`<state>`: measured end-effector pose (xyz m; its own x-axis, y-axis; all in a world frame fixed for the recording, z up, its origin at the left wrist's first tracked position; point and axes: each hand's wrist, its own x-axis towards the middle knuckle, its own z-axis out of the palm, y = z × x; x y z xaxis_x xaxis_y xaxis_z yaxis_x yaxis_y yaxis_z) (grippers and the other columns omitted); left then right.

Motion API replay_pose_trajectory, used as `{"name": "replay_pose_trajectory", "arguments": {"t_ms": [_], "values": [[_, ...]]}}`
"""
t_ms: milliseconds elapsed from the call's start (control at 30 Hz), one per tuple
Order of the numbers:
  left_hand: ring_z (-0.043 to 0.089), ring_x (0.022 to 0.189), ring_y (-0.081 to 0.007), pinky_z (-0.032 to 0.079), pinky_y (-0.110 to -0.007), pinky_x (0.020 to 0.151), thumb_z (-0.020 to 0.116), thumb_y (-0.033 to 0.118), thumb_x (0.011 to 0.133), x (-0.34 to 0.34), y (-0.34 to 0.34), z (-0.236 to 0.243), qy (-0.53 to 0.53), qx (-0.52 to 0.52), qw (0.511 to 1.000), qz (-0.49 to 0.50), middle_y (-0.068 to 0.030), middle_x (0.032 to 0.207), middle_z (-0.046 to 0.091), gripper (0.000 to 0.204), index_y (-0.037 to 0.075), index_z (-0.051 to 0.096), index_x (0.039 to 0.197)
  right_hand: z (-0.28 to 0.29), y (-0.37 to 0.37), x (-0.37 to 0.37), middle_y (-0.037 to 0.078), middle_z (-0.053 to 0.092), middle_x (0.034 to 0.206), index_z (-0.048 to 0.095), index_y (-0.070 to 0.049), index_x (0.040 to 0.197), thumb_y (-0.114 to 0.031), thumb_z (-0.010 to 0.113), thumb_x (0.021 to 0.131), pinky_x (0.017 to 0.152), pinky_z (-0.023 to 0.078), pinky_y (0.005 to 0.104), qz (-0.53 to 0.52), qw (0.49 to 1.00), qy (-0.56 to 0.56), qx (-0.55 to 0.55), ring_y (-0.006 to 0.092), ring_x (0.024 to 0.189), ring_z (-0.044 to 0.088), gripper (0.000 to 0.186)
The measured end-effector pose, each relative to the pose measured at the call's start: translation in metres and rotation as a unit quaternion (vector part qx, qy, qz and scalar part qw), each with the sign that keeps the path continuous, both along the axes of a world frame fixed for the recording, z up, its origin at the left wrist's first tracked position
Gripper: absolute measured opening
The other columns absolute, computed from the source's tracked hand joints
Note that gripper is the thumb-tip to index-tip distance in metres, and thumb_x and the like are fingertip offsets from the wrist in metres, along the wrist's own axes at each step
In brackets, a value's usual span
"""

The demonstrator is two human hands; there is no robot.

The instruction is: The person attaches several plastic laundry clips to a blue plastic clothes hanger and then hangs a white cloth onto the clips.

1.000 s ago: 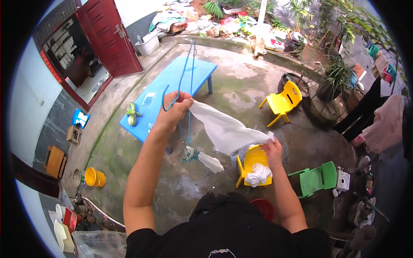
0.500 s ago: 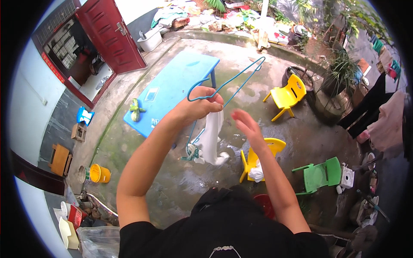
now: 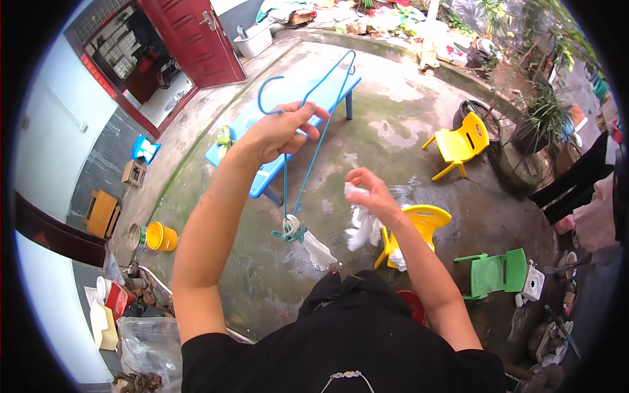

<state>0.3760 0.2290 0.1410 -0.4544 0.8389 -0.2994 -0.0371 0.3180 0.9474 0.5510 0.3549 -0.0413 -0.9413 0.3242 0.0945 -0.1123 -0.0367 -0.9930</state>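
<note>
My left hand (image 3: 282, 134) is closed on a blue wire clothes hanger (image 3: 286, 183) just beneath its hook, and the hanger tilts so one end points down. Teal clips (image 3: 295, 232) and a pale ring sit at that lower end. From there hangs a narrow white cloth (image 3: 318, 251), perhaps a sock. To the right, my right hand (image 3: 373, 195) pinches a second limp white cloth (image 3: 364, 230), which dangles apart from the hanger. More white cloth (image 3: 398, 259) lies on the seat of the nearer yellow chair (image 3: 426, 223), beside my right forearm.
A blue table (image 3: 262, 173) stands ahead, with green-striped gourds (image 3: 224, 139) on it. Another yellow chair (image 3: 462, 144) is at the far right, and a green chair (image 3: 495, 273) nearer. A red basin (image 3: 411, 304) sits close to my body. Yellow bucket (image 3: 162, 236) at left.
My right hand, empty before, now holds a white cloth; the long one under my left hand has left that spot. The hanger has risen leftward and steepened. The view has shifted.
</note>
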Motion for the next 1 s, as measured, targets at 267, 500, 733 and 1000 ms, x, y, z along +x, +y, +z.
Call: {"name": "replay_pose_trajectory", "arguments": {"t_ms": [267,500,733,1000], "values": [[0.028,0.041,-0.0041,0.02,-0.02,0.036,0.044,0.034,0.096,0.005,0.025,0.013,-0.052,-0.055,0.995,-0.067,-0.0055,0.071,0.058,0.033,0.003,0.055,0.104,0.033,-0.03,-0.044,0.0,0.056,0.084,0.058,-0.007,0.095,-0.03,0.05,0.093,0.071,0.043,0.0237,0.093,0.994,0.007,-0.05,0.0078,0.078,0.053,0.025],[0.045,0.051,-0.0051,0.035,-0.02,0.047,0.053,0.031,0.092,0.04,0.016,-0.015,0.133,0.082,0.987,0.043,0.0001,0.068,0.052,0.031,0.003,0.056,0.105,0.042,-0.035,-0.044,0.0,0.057,0.073,0.059,-0.006,0.082,-0.032,0.047,0.094,0.058,0.041,0.0227,0.013,0.975,0.017,-0.219,0.0074,0.065,0.051,0.031],[0.032,0.046,-0.0034,0.026,-0.02,0.04,0.038,0.038,0.098,0.038,-0.001,-0.026,0.282,0.066,0.955,0.069,0.0058,0.057,0.036,0.034,0.009,0.055,0.102,0.053,-0.018,-0.028,-0.002,0.057,0.076,0.063,-0.005,0.096,-0.024,0.057,0.091,0.062,0.043,0.0211,0.001,0.996,-0.043,-0.083,0.0046,0.07,0.051,0.021],[0.02,0.041,-0.0027,0.015,-0.02,0.035,0.034,0.043,0.099,0.035,0.0,-0.02,0.102,0.049,0.993,0.029,0.0073,0.055,0.026,0.034,0.012,0.048,0.105,0.009,-0.065,-0.029,-0.001,0.059,0.081,0.06,-0.011,0.114,-0.021,0.069,0.08,0.072,0.046,0.029,0.149,0.97,0.088,0.173,0.0118,0.076,0.053,0.037]]}}
